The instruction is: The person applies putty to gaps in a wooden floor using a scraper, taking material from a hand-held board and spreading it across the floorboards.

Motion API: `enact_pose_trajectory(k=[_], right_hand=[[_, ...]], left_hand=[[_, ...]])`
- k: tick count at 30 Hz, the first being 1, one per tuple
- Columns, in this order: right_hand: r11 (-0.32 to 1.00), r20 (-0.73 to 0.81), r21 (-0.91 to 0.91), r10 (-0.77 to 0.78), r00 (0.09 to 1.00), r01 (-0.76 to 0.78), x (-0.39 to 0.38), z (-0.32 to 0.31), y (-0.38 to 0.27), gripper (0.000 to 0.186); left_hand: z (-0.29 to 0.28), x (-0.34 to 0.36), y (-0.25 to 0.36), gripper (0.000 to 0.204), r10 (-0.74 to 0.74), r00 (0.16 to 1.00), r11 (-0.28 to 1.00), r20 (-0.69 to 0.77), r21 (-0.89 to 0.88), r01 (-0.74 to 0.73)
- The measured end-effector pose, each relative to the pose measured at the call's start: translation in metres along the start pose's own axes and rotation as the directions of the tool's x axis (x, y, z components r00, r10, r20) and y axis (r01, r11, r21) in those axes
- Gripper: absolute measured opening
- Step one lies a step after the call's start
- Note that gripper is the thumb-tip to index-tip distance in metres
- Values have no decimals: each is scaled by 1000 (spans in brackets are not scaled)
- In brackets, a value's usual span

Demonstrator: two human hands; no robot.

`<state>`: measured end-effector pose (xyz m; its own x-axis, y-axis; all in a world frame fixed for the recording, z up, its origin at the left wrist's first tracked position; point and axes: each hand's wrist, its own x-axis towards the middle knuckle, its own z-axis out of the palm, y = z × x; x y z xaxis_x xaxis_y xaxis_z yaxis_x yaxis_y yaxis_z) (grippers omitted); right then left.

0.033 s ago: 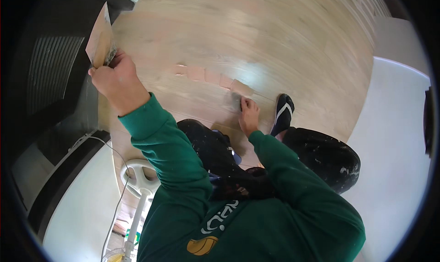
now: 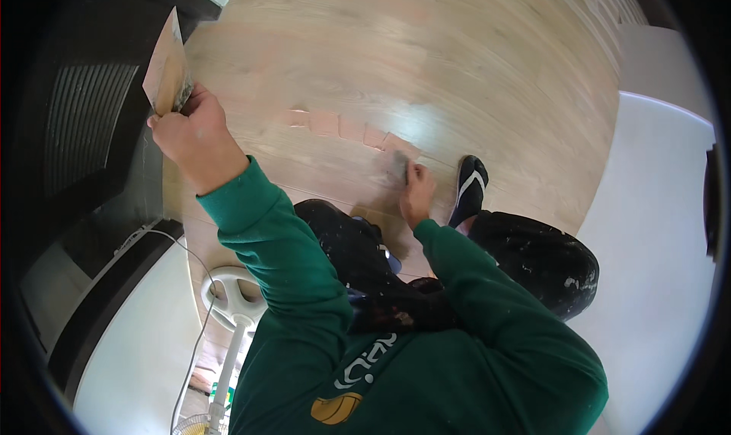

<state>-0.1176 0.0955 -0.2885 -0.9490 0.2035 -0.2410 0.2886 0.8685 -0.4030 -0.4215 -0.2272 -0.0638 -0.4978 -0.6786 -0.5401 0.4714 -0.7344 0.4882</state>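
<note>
The blurred, grayish scraper (image 2: 401,168) sits at the right end of the pinkish strip (image 2: 350,128) on the wood-look floor (image 2: 495,69), pinched in your right hand (image 2: 416,193), while your left hand (image 2: 192,136) grips a flat, pinkish plate (image 2: 164,63) near a slatted panel (image 2: 91,119)

Pale wood-look floor (image 2: 518,77), glare spot (image 2: 410,119) near centre — dark unit (image 2: 114,23) with slatted panel (image 2: 91,123) left, white surface (image 2: 647,183) right — white round-based stand (image 2: 237,302) lower left.
</note>
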Motion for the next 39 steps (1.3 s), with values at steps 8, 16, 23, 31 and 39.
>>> enact_pose_trajectory(k=[8, 16, 23, 31, 39], right_hand=[[902, -130, 18, 429, 894, -430, 42, 47, -44, 46], [891, 22, 107, 441, 897, -441, 90, 79, -168, 51], [912, 144, 179, 347, 927, -369, 128, 107, -303, 57], [264, 542, 810, 1, 840, -523, 190, 89, -273, 15], [-129, 183, 964, -320, 929, -235, 211, -143, -227, 36]], left_hand=[[3, -9, 13, 34, 31, 999, 1000, 18, -7, -30], [-17, 2, 81, 40, 111, 993, 989, 35, -105, -107], [-22, -7, 93, 41, 207, 976, 976, 69, -80, -202], [-16, -18, 65, 41, 135, 966, 931, 222, 304, -200], [16, -60, 44, 45, -247, 932, 923, 266, 356, 143]])
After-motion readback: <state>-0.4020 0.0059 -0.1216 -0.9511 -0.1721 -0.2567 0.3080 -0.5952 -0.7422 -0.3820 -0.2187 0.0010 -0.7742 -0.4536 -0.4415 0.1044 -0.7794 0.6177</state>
